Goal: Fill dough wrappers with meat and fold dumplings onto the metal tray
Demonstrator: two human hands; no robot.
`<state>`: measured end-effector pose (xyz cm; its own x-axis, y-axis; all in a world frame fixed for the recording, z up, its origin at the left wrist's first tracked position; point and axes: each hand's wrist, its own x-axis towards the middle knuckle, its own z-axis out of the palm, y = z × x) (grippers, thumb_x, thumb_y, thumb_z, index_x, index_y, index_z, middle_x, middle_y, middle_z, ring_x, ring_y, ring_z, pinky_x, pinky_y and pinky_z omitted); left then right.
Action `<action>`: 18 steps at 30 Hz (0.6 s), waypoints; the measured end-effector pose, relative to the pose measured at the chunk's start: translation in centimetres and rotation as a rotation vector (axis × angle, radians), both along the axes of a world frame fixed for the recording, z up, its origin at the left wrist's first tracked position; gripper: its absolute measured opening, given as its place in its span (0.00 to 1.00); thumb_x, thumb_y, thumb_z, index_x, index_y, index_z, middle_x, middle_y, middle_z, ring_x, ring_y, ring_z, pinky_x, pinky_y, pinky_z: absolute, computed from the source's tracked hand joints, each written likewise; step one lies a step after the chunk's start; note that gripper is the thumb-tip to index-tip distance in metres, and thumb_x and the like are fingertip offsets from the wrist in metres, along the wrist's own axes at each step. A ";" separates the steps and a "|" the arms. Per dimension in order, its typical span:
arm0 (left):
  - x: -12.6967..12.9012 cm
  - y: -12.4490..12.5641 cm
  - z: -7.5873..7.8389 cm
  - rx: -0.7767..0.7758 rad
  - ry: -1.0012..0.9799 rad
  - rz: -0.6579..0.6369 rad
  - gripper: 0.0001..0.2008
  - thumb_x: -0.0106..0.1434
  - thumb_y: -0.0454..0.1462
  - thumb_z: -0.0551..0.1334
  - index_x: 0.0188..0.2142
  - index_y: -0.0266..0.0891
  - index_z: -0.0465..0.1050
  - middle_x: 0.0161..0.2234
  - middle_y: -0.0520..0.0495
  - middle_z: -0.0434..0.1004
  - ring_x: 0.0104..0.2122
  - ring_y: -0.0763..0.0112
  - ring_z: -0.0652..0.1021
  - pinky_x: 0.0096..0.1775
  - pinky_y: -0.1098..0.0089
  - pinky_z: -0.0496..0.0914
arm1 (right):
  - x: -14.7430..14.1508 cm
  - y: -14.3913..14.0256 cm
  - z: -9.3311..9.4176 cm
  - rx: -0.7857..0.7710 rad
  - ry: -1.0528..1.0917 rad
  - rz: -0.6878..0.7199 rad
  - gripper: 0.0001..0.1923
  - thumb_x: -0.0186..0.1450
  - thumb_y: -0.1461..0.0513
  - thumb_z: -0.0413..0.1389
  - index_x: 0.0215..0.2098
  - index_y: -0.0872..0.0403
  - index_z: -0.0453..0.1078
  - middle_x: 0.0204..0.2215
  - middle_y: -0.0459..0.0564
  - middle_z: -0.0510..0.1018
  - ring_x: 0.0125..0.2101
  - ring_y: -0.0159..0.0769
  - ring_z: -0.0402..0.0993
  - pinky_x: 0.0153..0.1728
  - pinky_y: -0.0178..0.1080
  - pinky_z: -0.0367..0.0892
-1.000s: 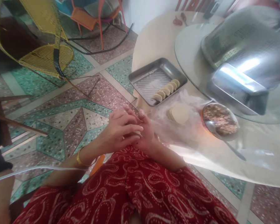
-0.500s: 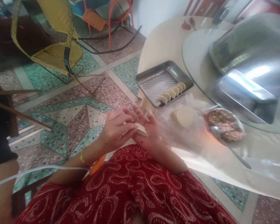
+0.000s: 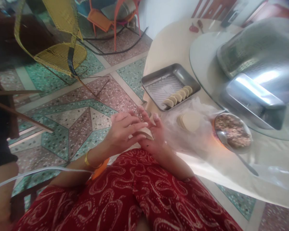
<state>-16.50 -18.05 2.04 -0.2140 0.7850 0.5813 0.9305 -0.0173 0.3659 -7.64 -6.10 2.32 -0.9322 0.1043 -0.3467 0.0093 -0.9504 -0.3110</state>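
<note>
Wrapper [image 3: 146, 133] lies flat on the right hand [image 3: 155, 136], over the lap beside the table [image 3: 166, 41]; a second ago the hands hid it. Right fingers are now spread open beneath it. Left hand [image 3: 124, 130] presses its fingertips on the wrapper's near edge, pinching nothing clearly. Tray [image 3: 156, 81] and bowl [image 3: 232, 133] look unchanged.

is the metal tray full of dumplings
No, the metal tray holds only one short row of dumplings near one side; the rest is bare.
</note>
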 end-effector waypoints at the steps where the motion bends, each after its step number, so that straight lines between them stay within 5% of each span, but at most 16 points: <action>1: -0.1 -0.2 -0.1 0.010 0.009 0.013 0.10 0.66 0.42 0.64 0.45 0.42 0.74 0.39 0.47 0.79 0.41 0.64 0.76 0.44 0.60 0.67 | 0.0 0.0 -0.1 0.004 0.020 -0.016 0.25 0.69 0.49 0.34 0.48 0.45 0.70 0.44 0.45 0.82 0.40 0.36 0.78 0.44 0.44 0.73; 7: -0.2 -0.8 -0.8 0.058 0.066 0.122 0.04 0.65 0.37 0.64 0.35 0.40 0.72 0.32 0.50 0.79 0.33 0.69 0.77 0.41 0.62 0.67 | -0.1 -0.2 -0.6 0.097 0.089 -0.147 0.22 0.67 0.46 0.43 0.50 0.42 0.70 0.47 0.44 0.81 0.49 0.38 0.76 0.57 0.50 0.65; 18: -0.6 -0.4 -0.8 0.013 0.092 0.070 0.05 0.65 0.38 0.65 0.35 0.40 0.72 0.32 0.50 0.81 0.32 0.68 0.77 0.38 0.63 0.66 | -0.1 0.2 -1.4 0.104 0.076 -0.190 0.21 0.64 0.45 0.48 0.48 0.42 0.71 0.48 0.45 0.80 0.50 0.39 0.76 0.54 0.49 0.68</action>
